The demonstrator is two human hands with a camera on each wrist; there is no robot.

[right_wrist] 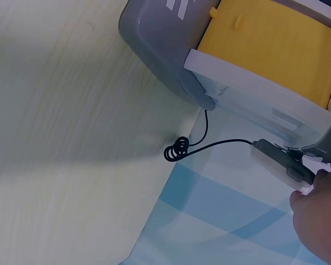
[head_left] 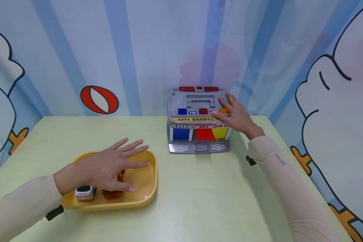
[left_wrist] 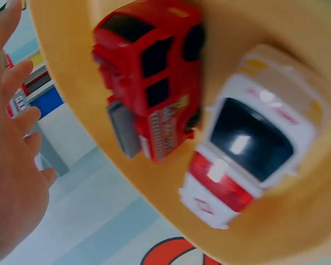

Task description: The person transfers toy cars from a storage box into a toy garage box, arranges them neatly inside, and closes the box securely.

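Observation:
My left hand (head_left: 110,166) hovers with spread fingers over a yellow tray (head_left: 153,188), holding nothing. Beneath it in the tray lie a red toy fire engine (left_wrist: 165,72), partly covered in the head view, and a white toy car (left_wrist: 251,130) with a red band. At the back, my right hand (head_left: 237,116) rests on the top right of a grey toy garage (head_left: 175,101), its fingers around the orange button (head_left: 224,110). The red door (head_left: 205,134) of the garage tilts outward, while the blue door (head_left: 180,133) and yellow door (head_left: 219,133) hang down.
A toy handset (right_wrist: 284,163) on a coiled black cord (right_wrist: 177,149) is fixed to the garage's side, near my right hand. The pale table (head_left: 196,198) ends at a striped curtain (head_left: 151,50) close behind the garage, with printed cartoon figures on both sides.

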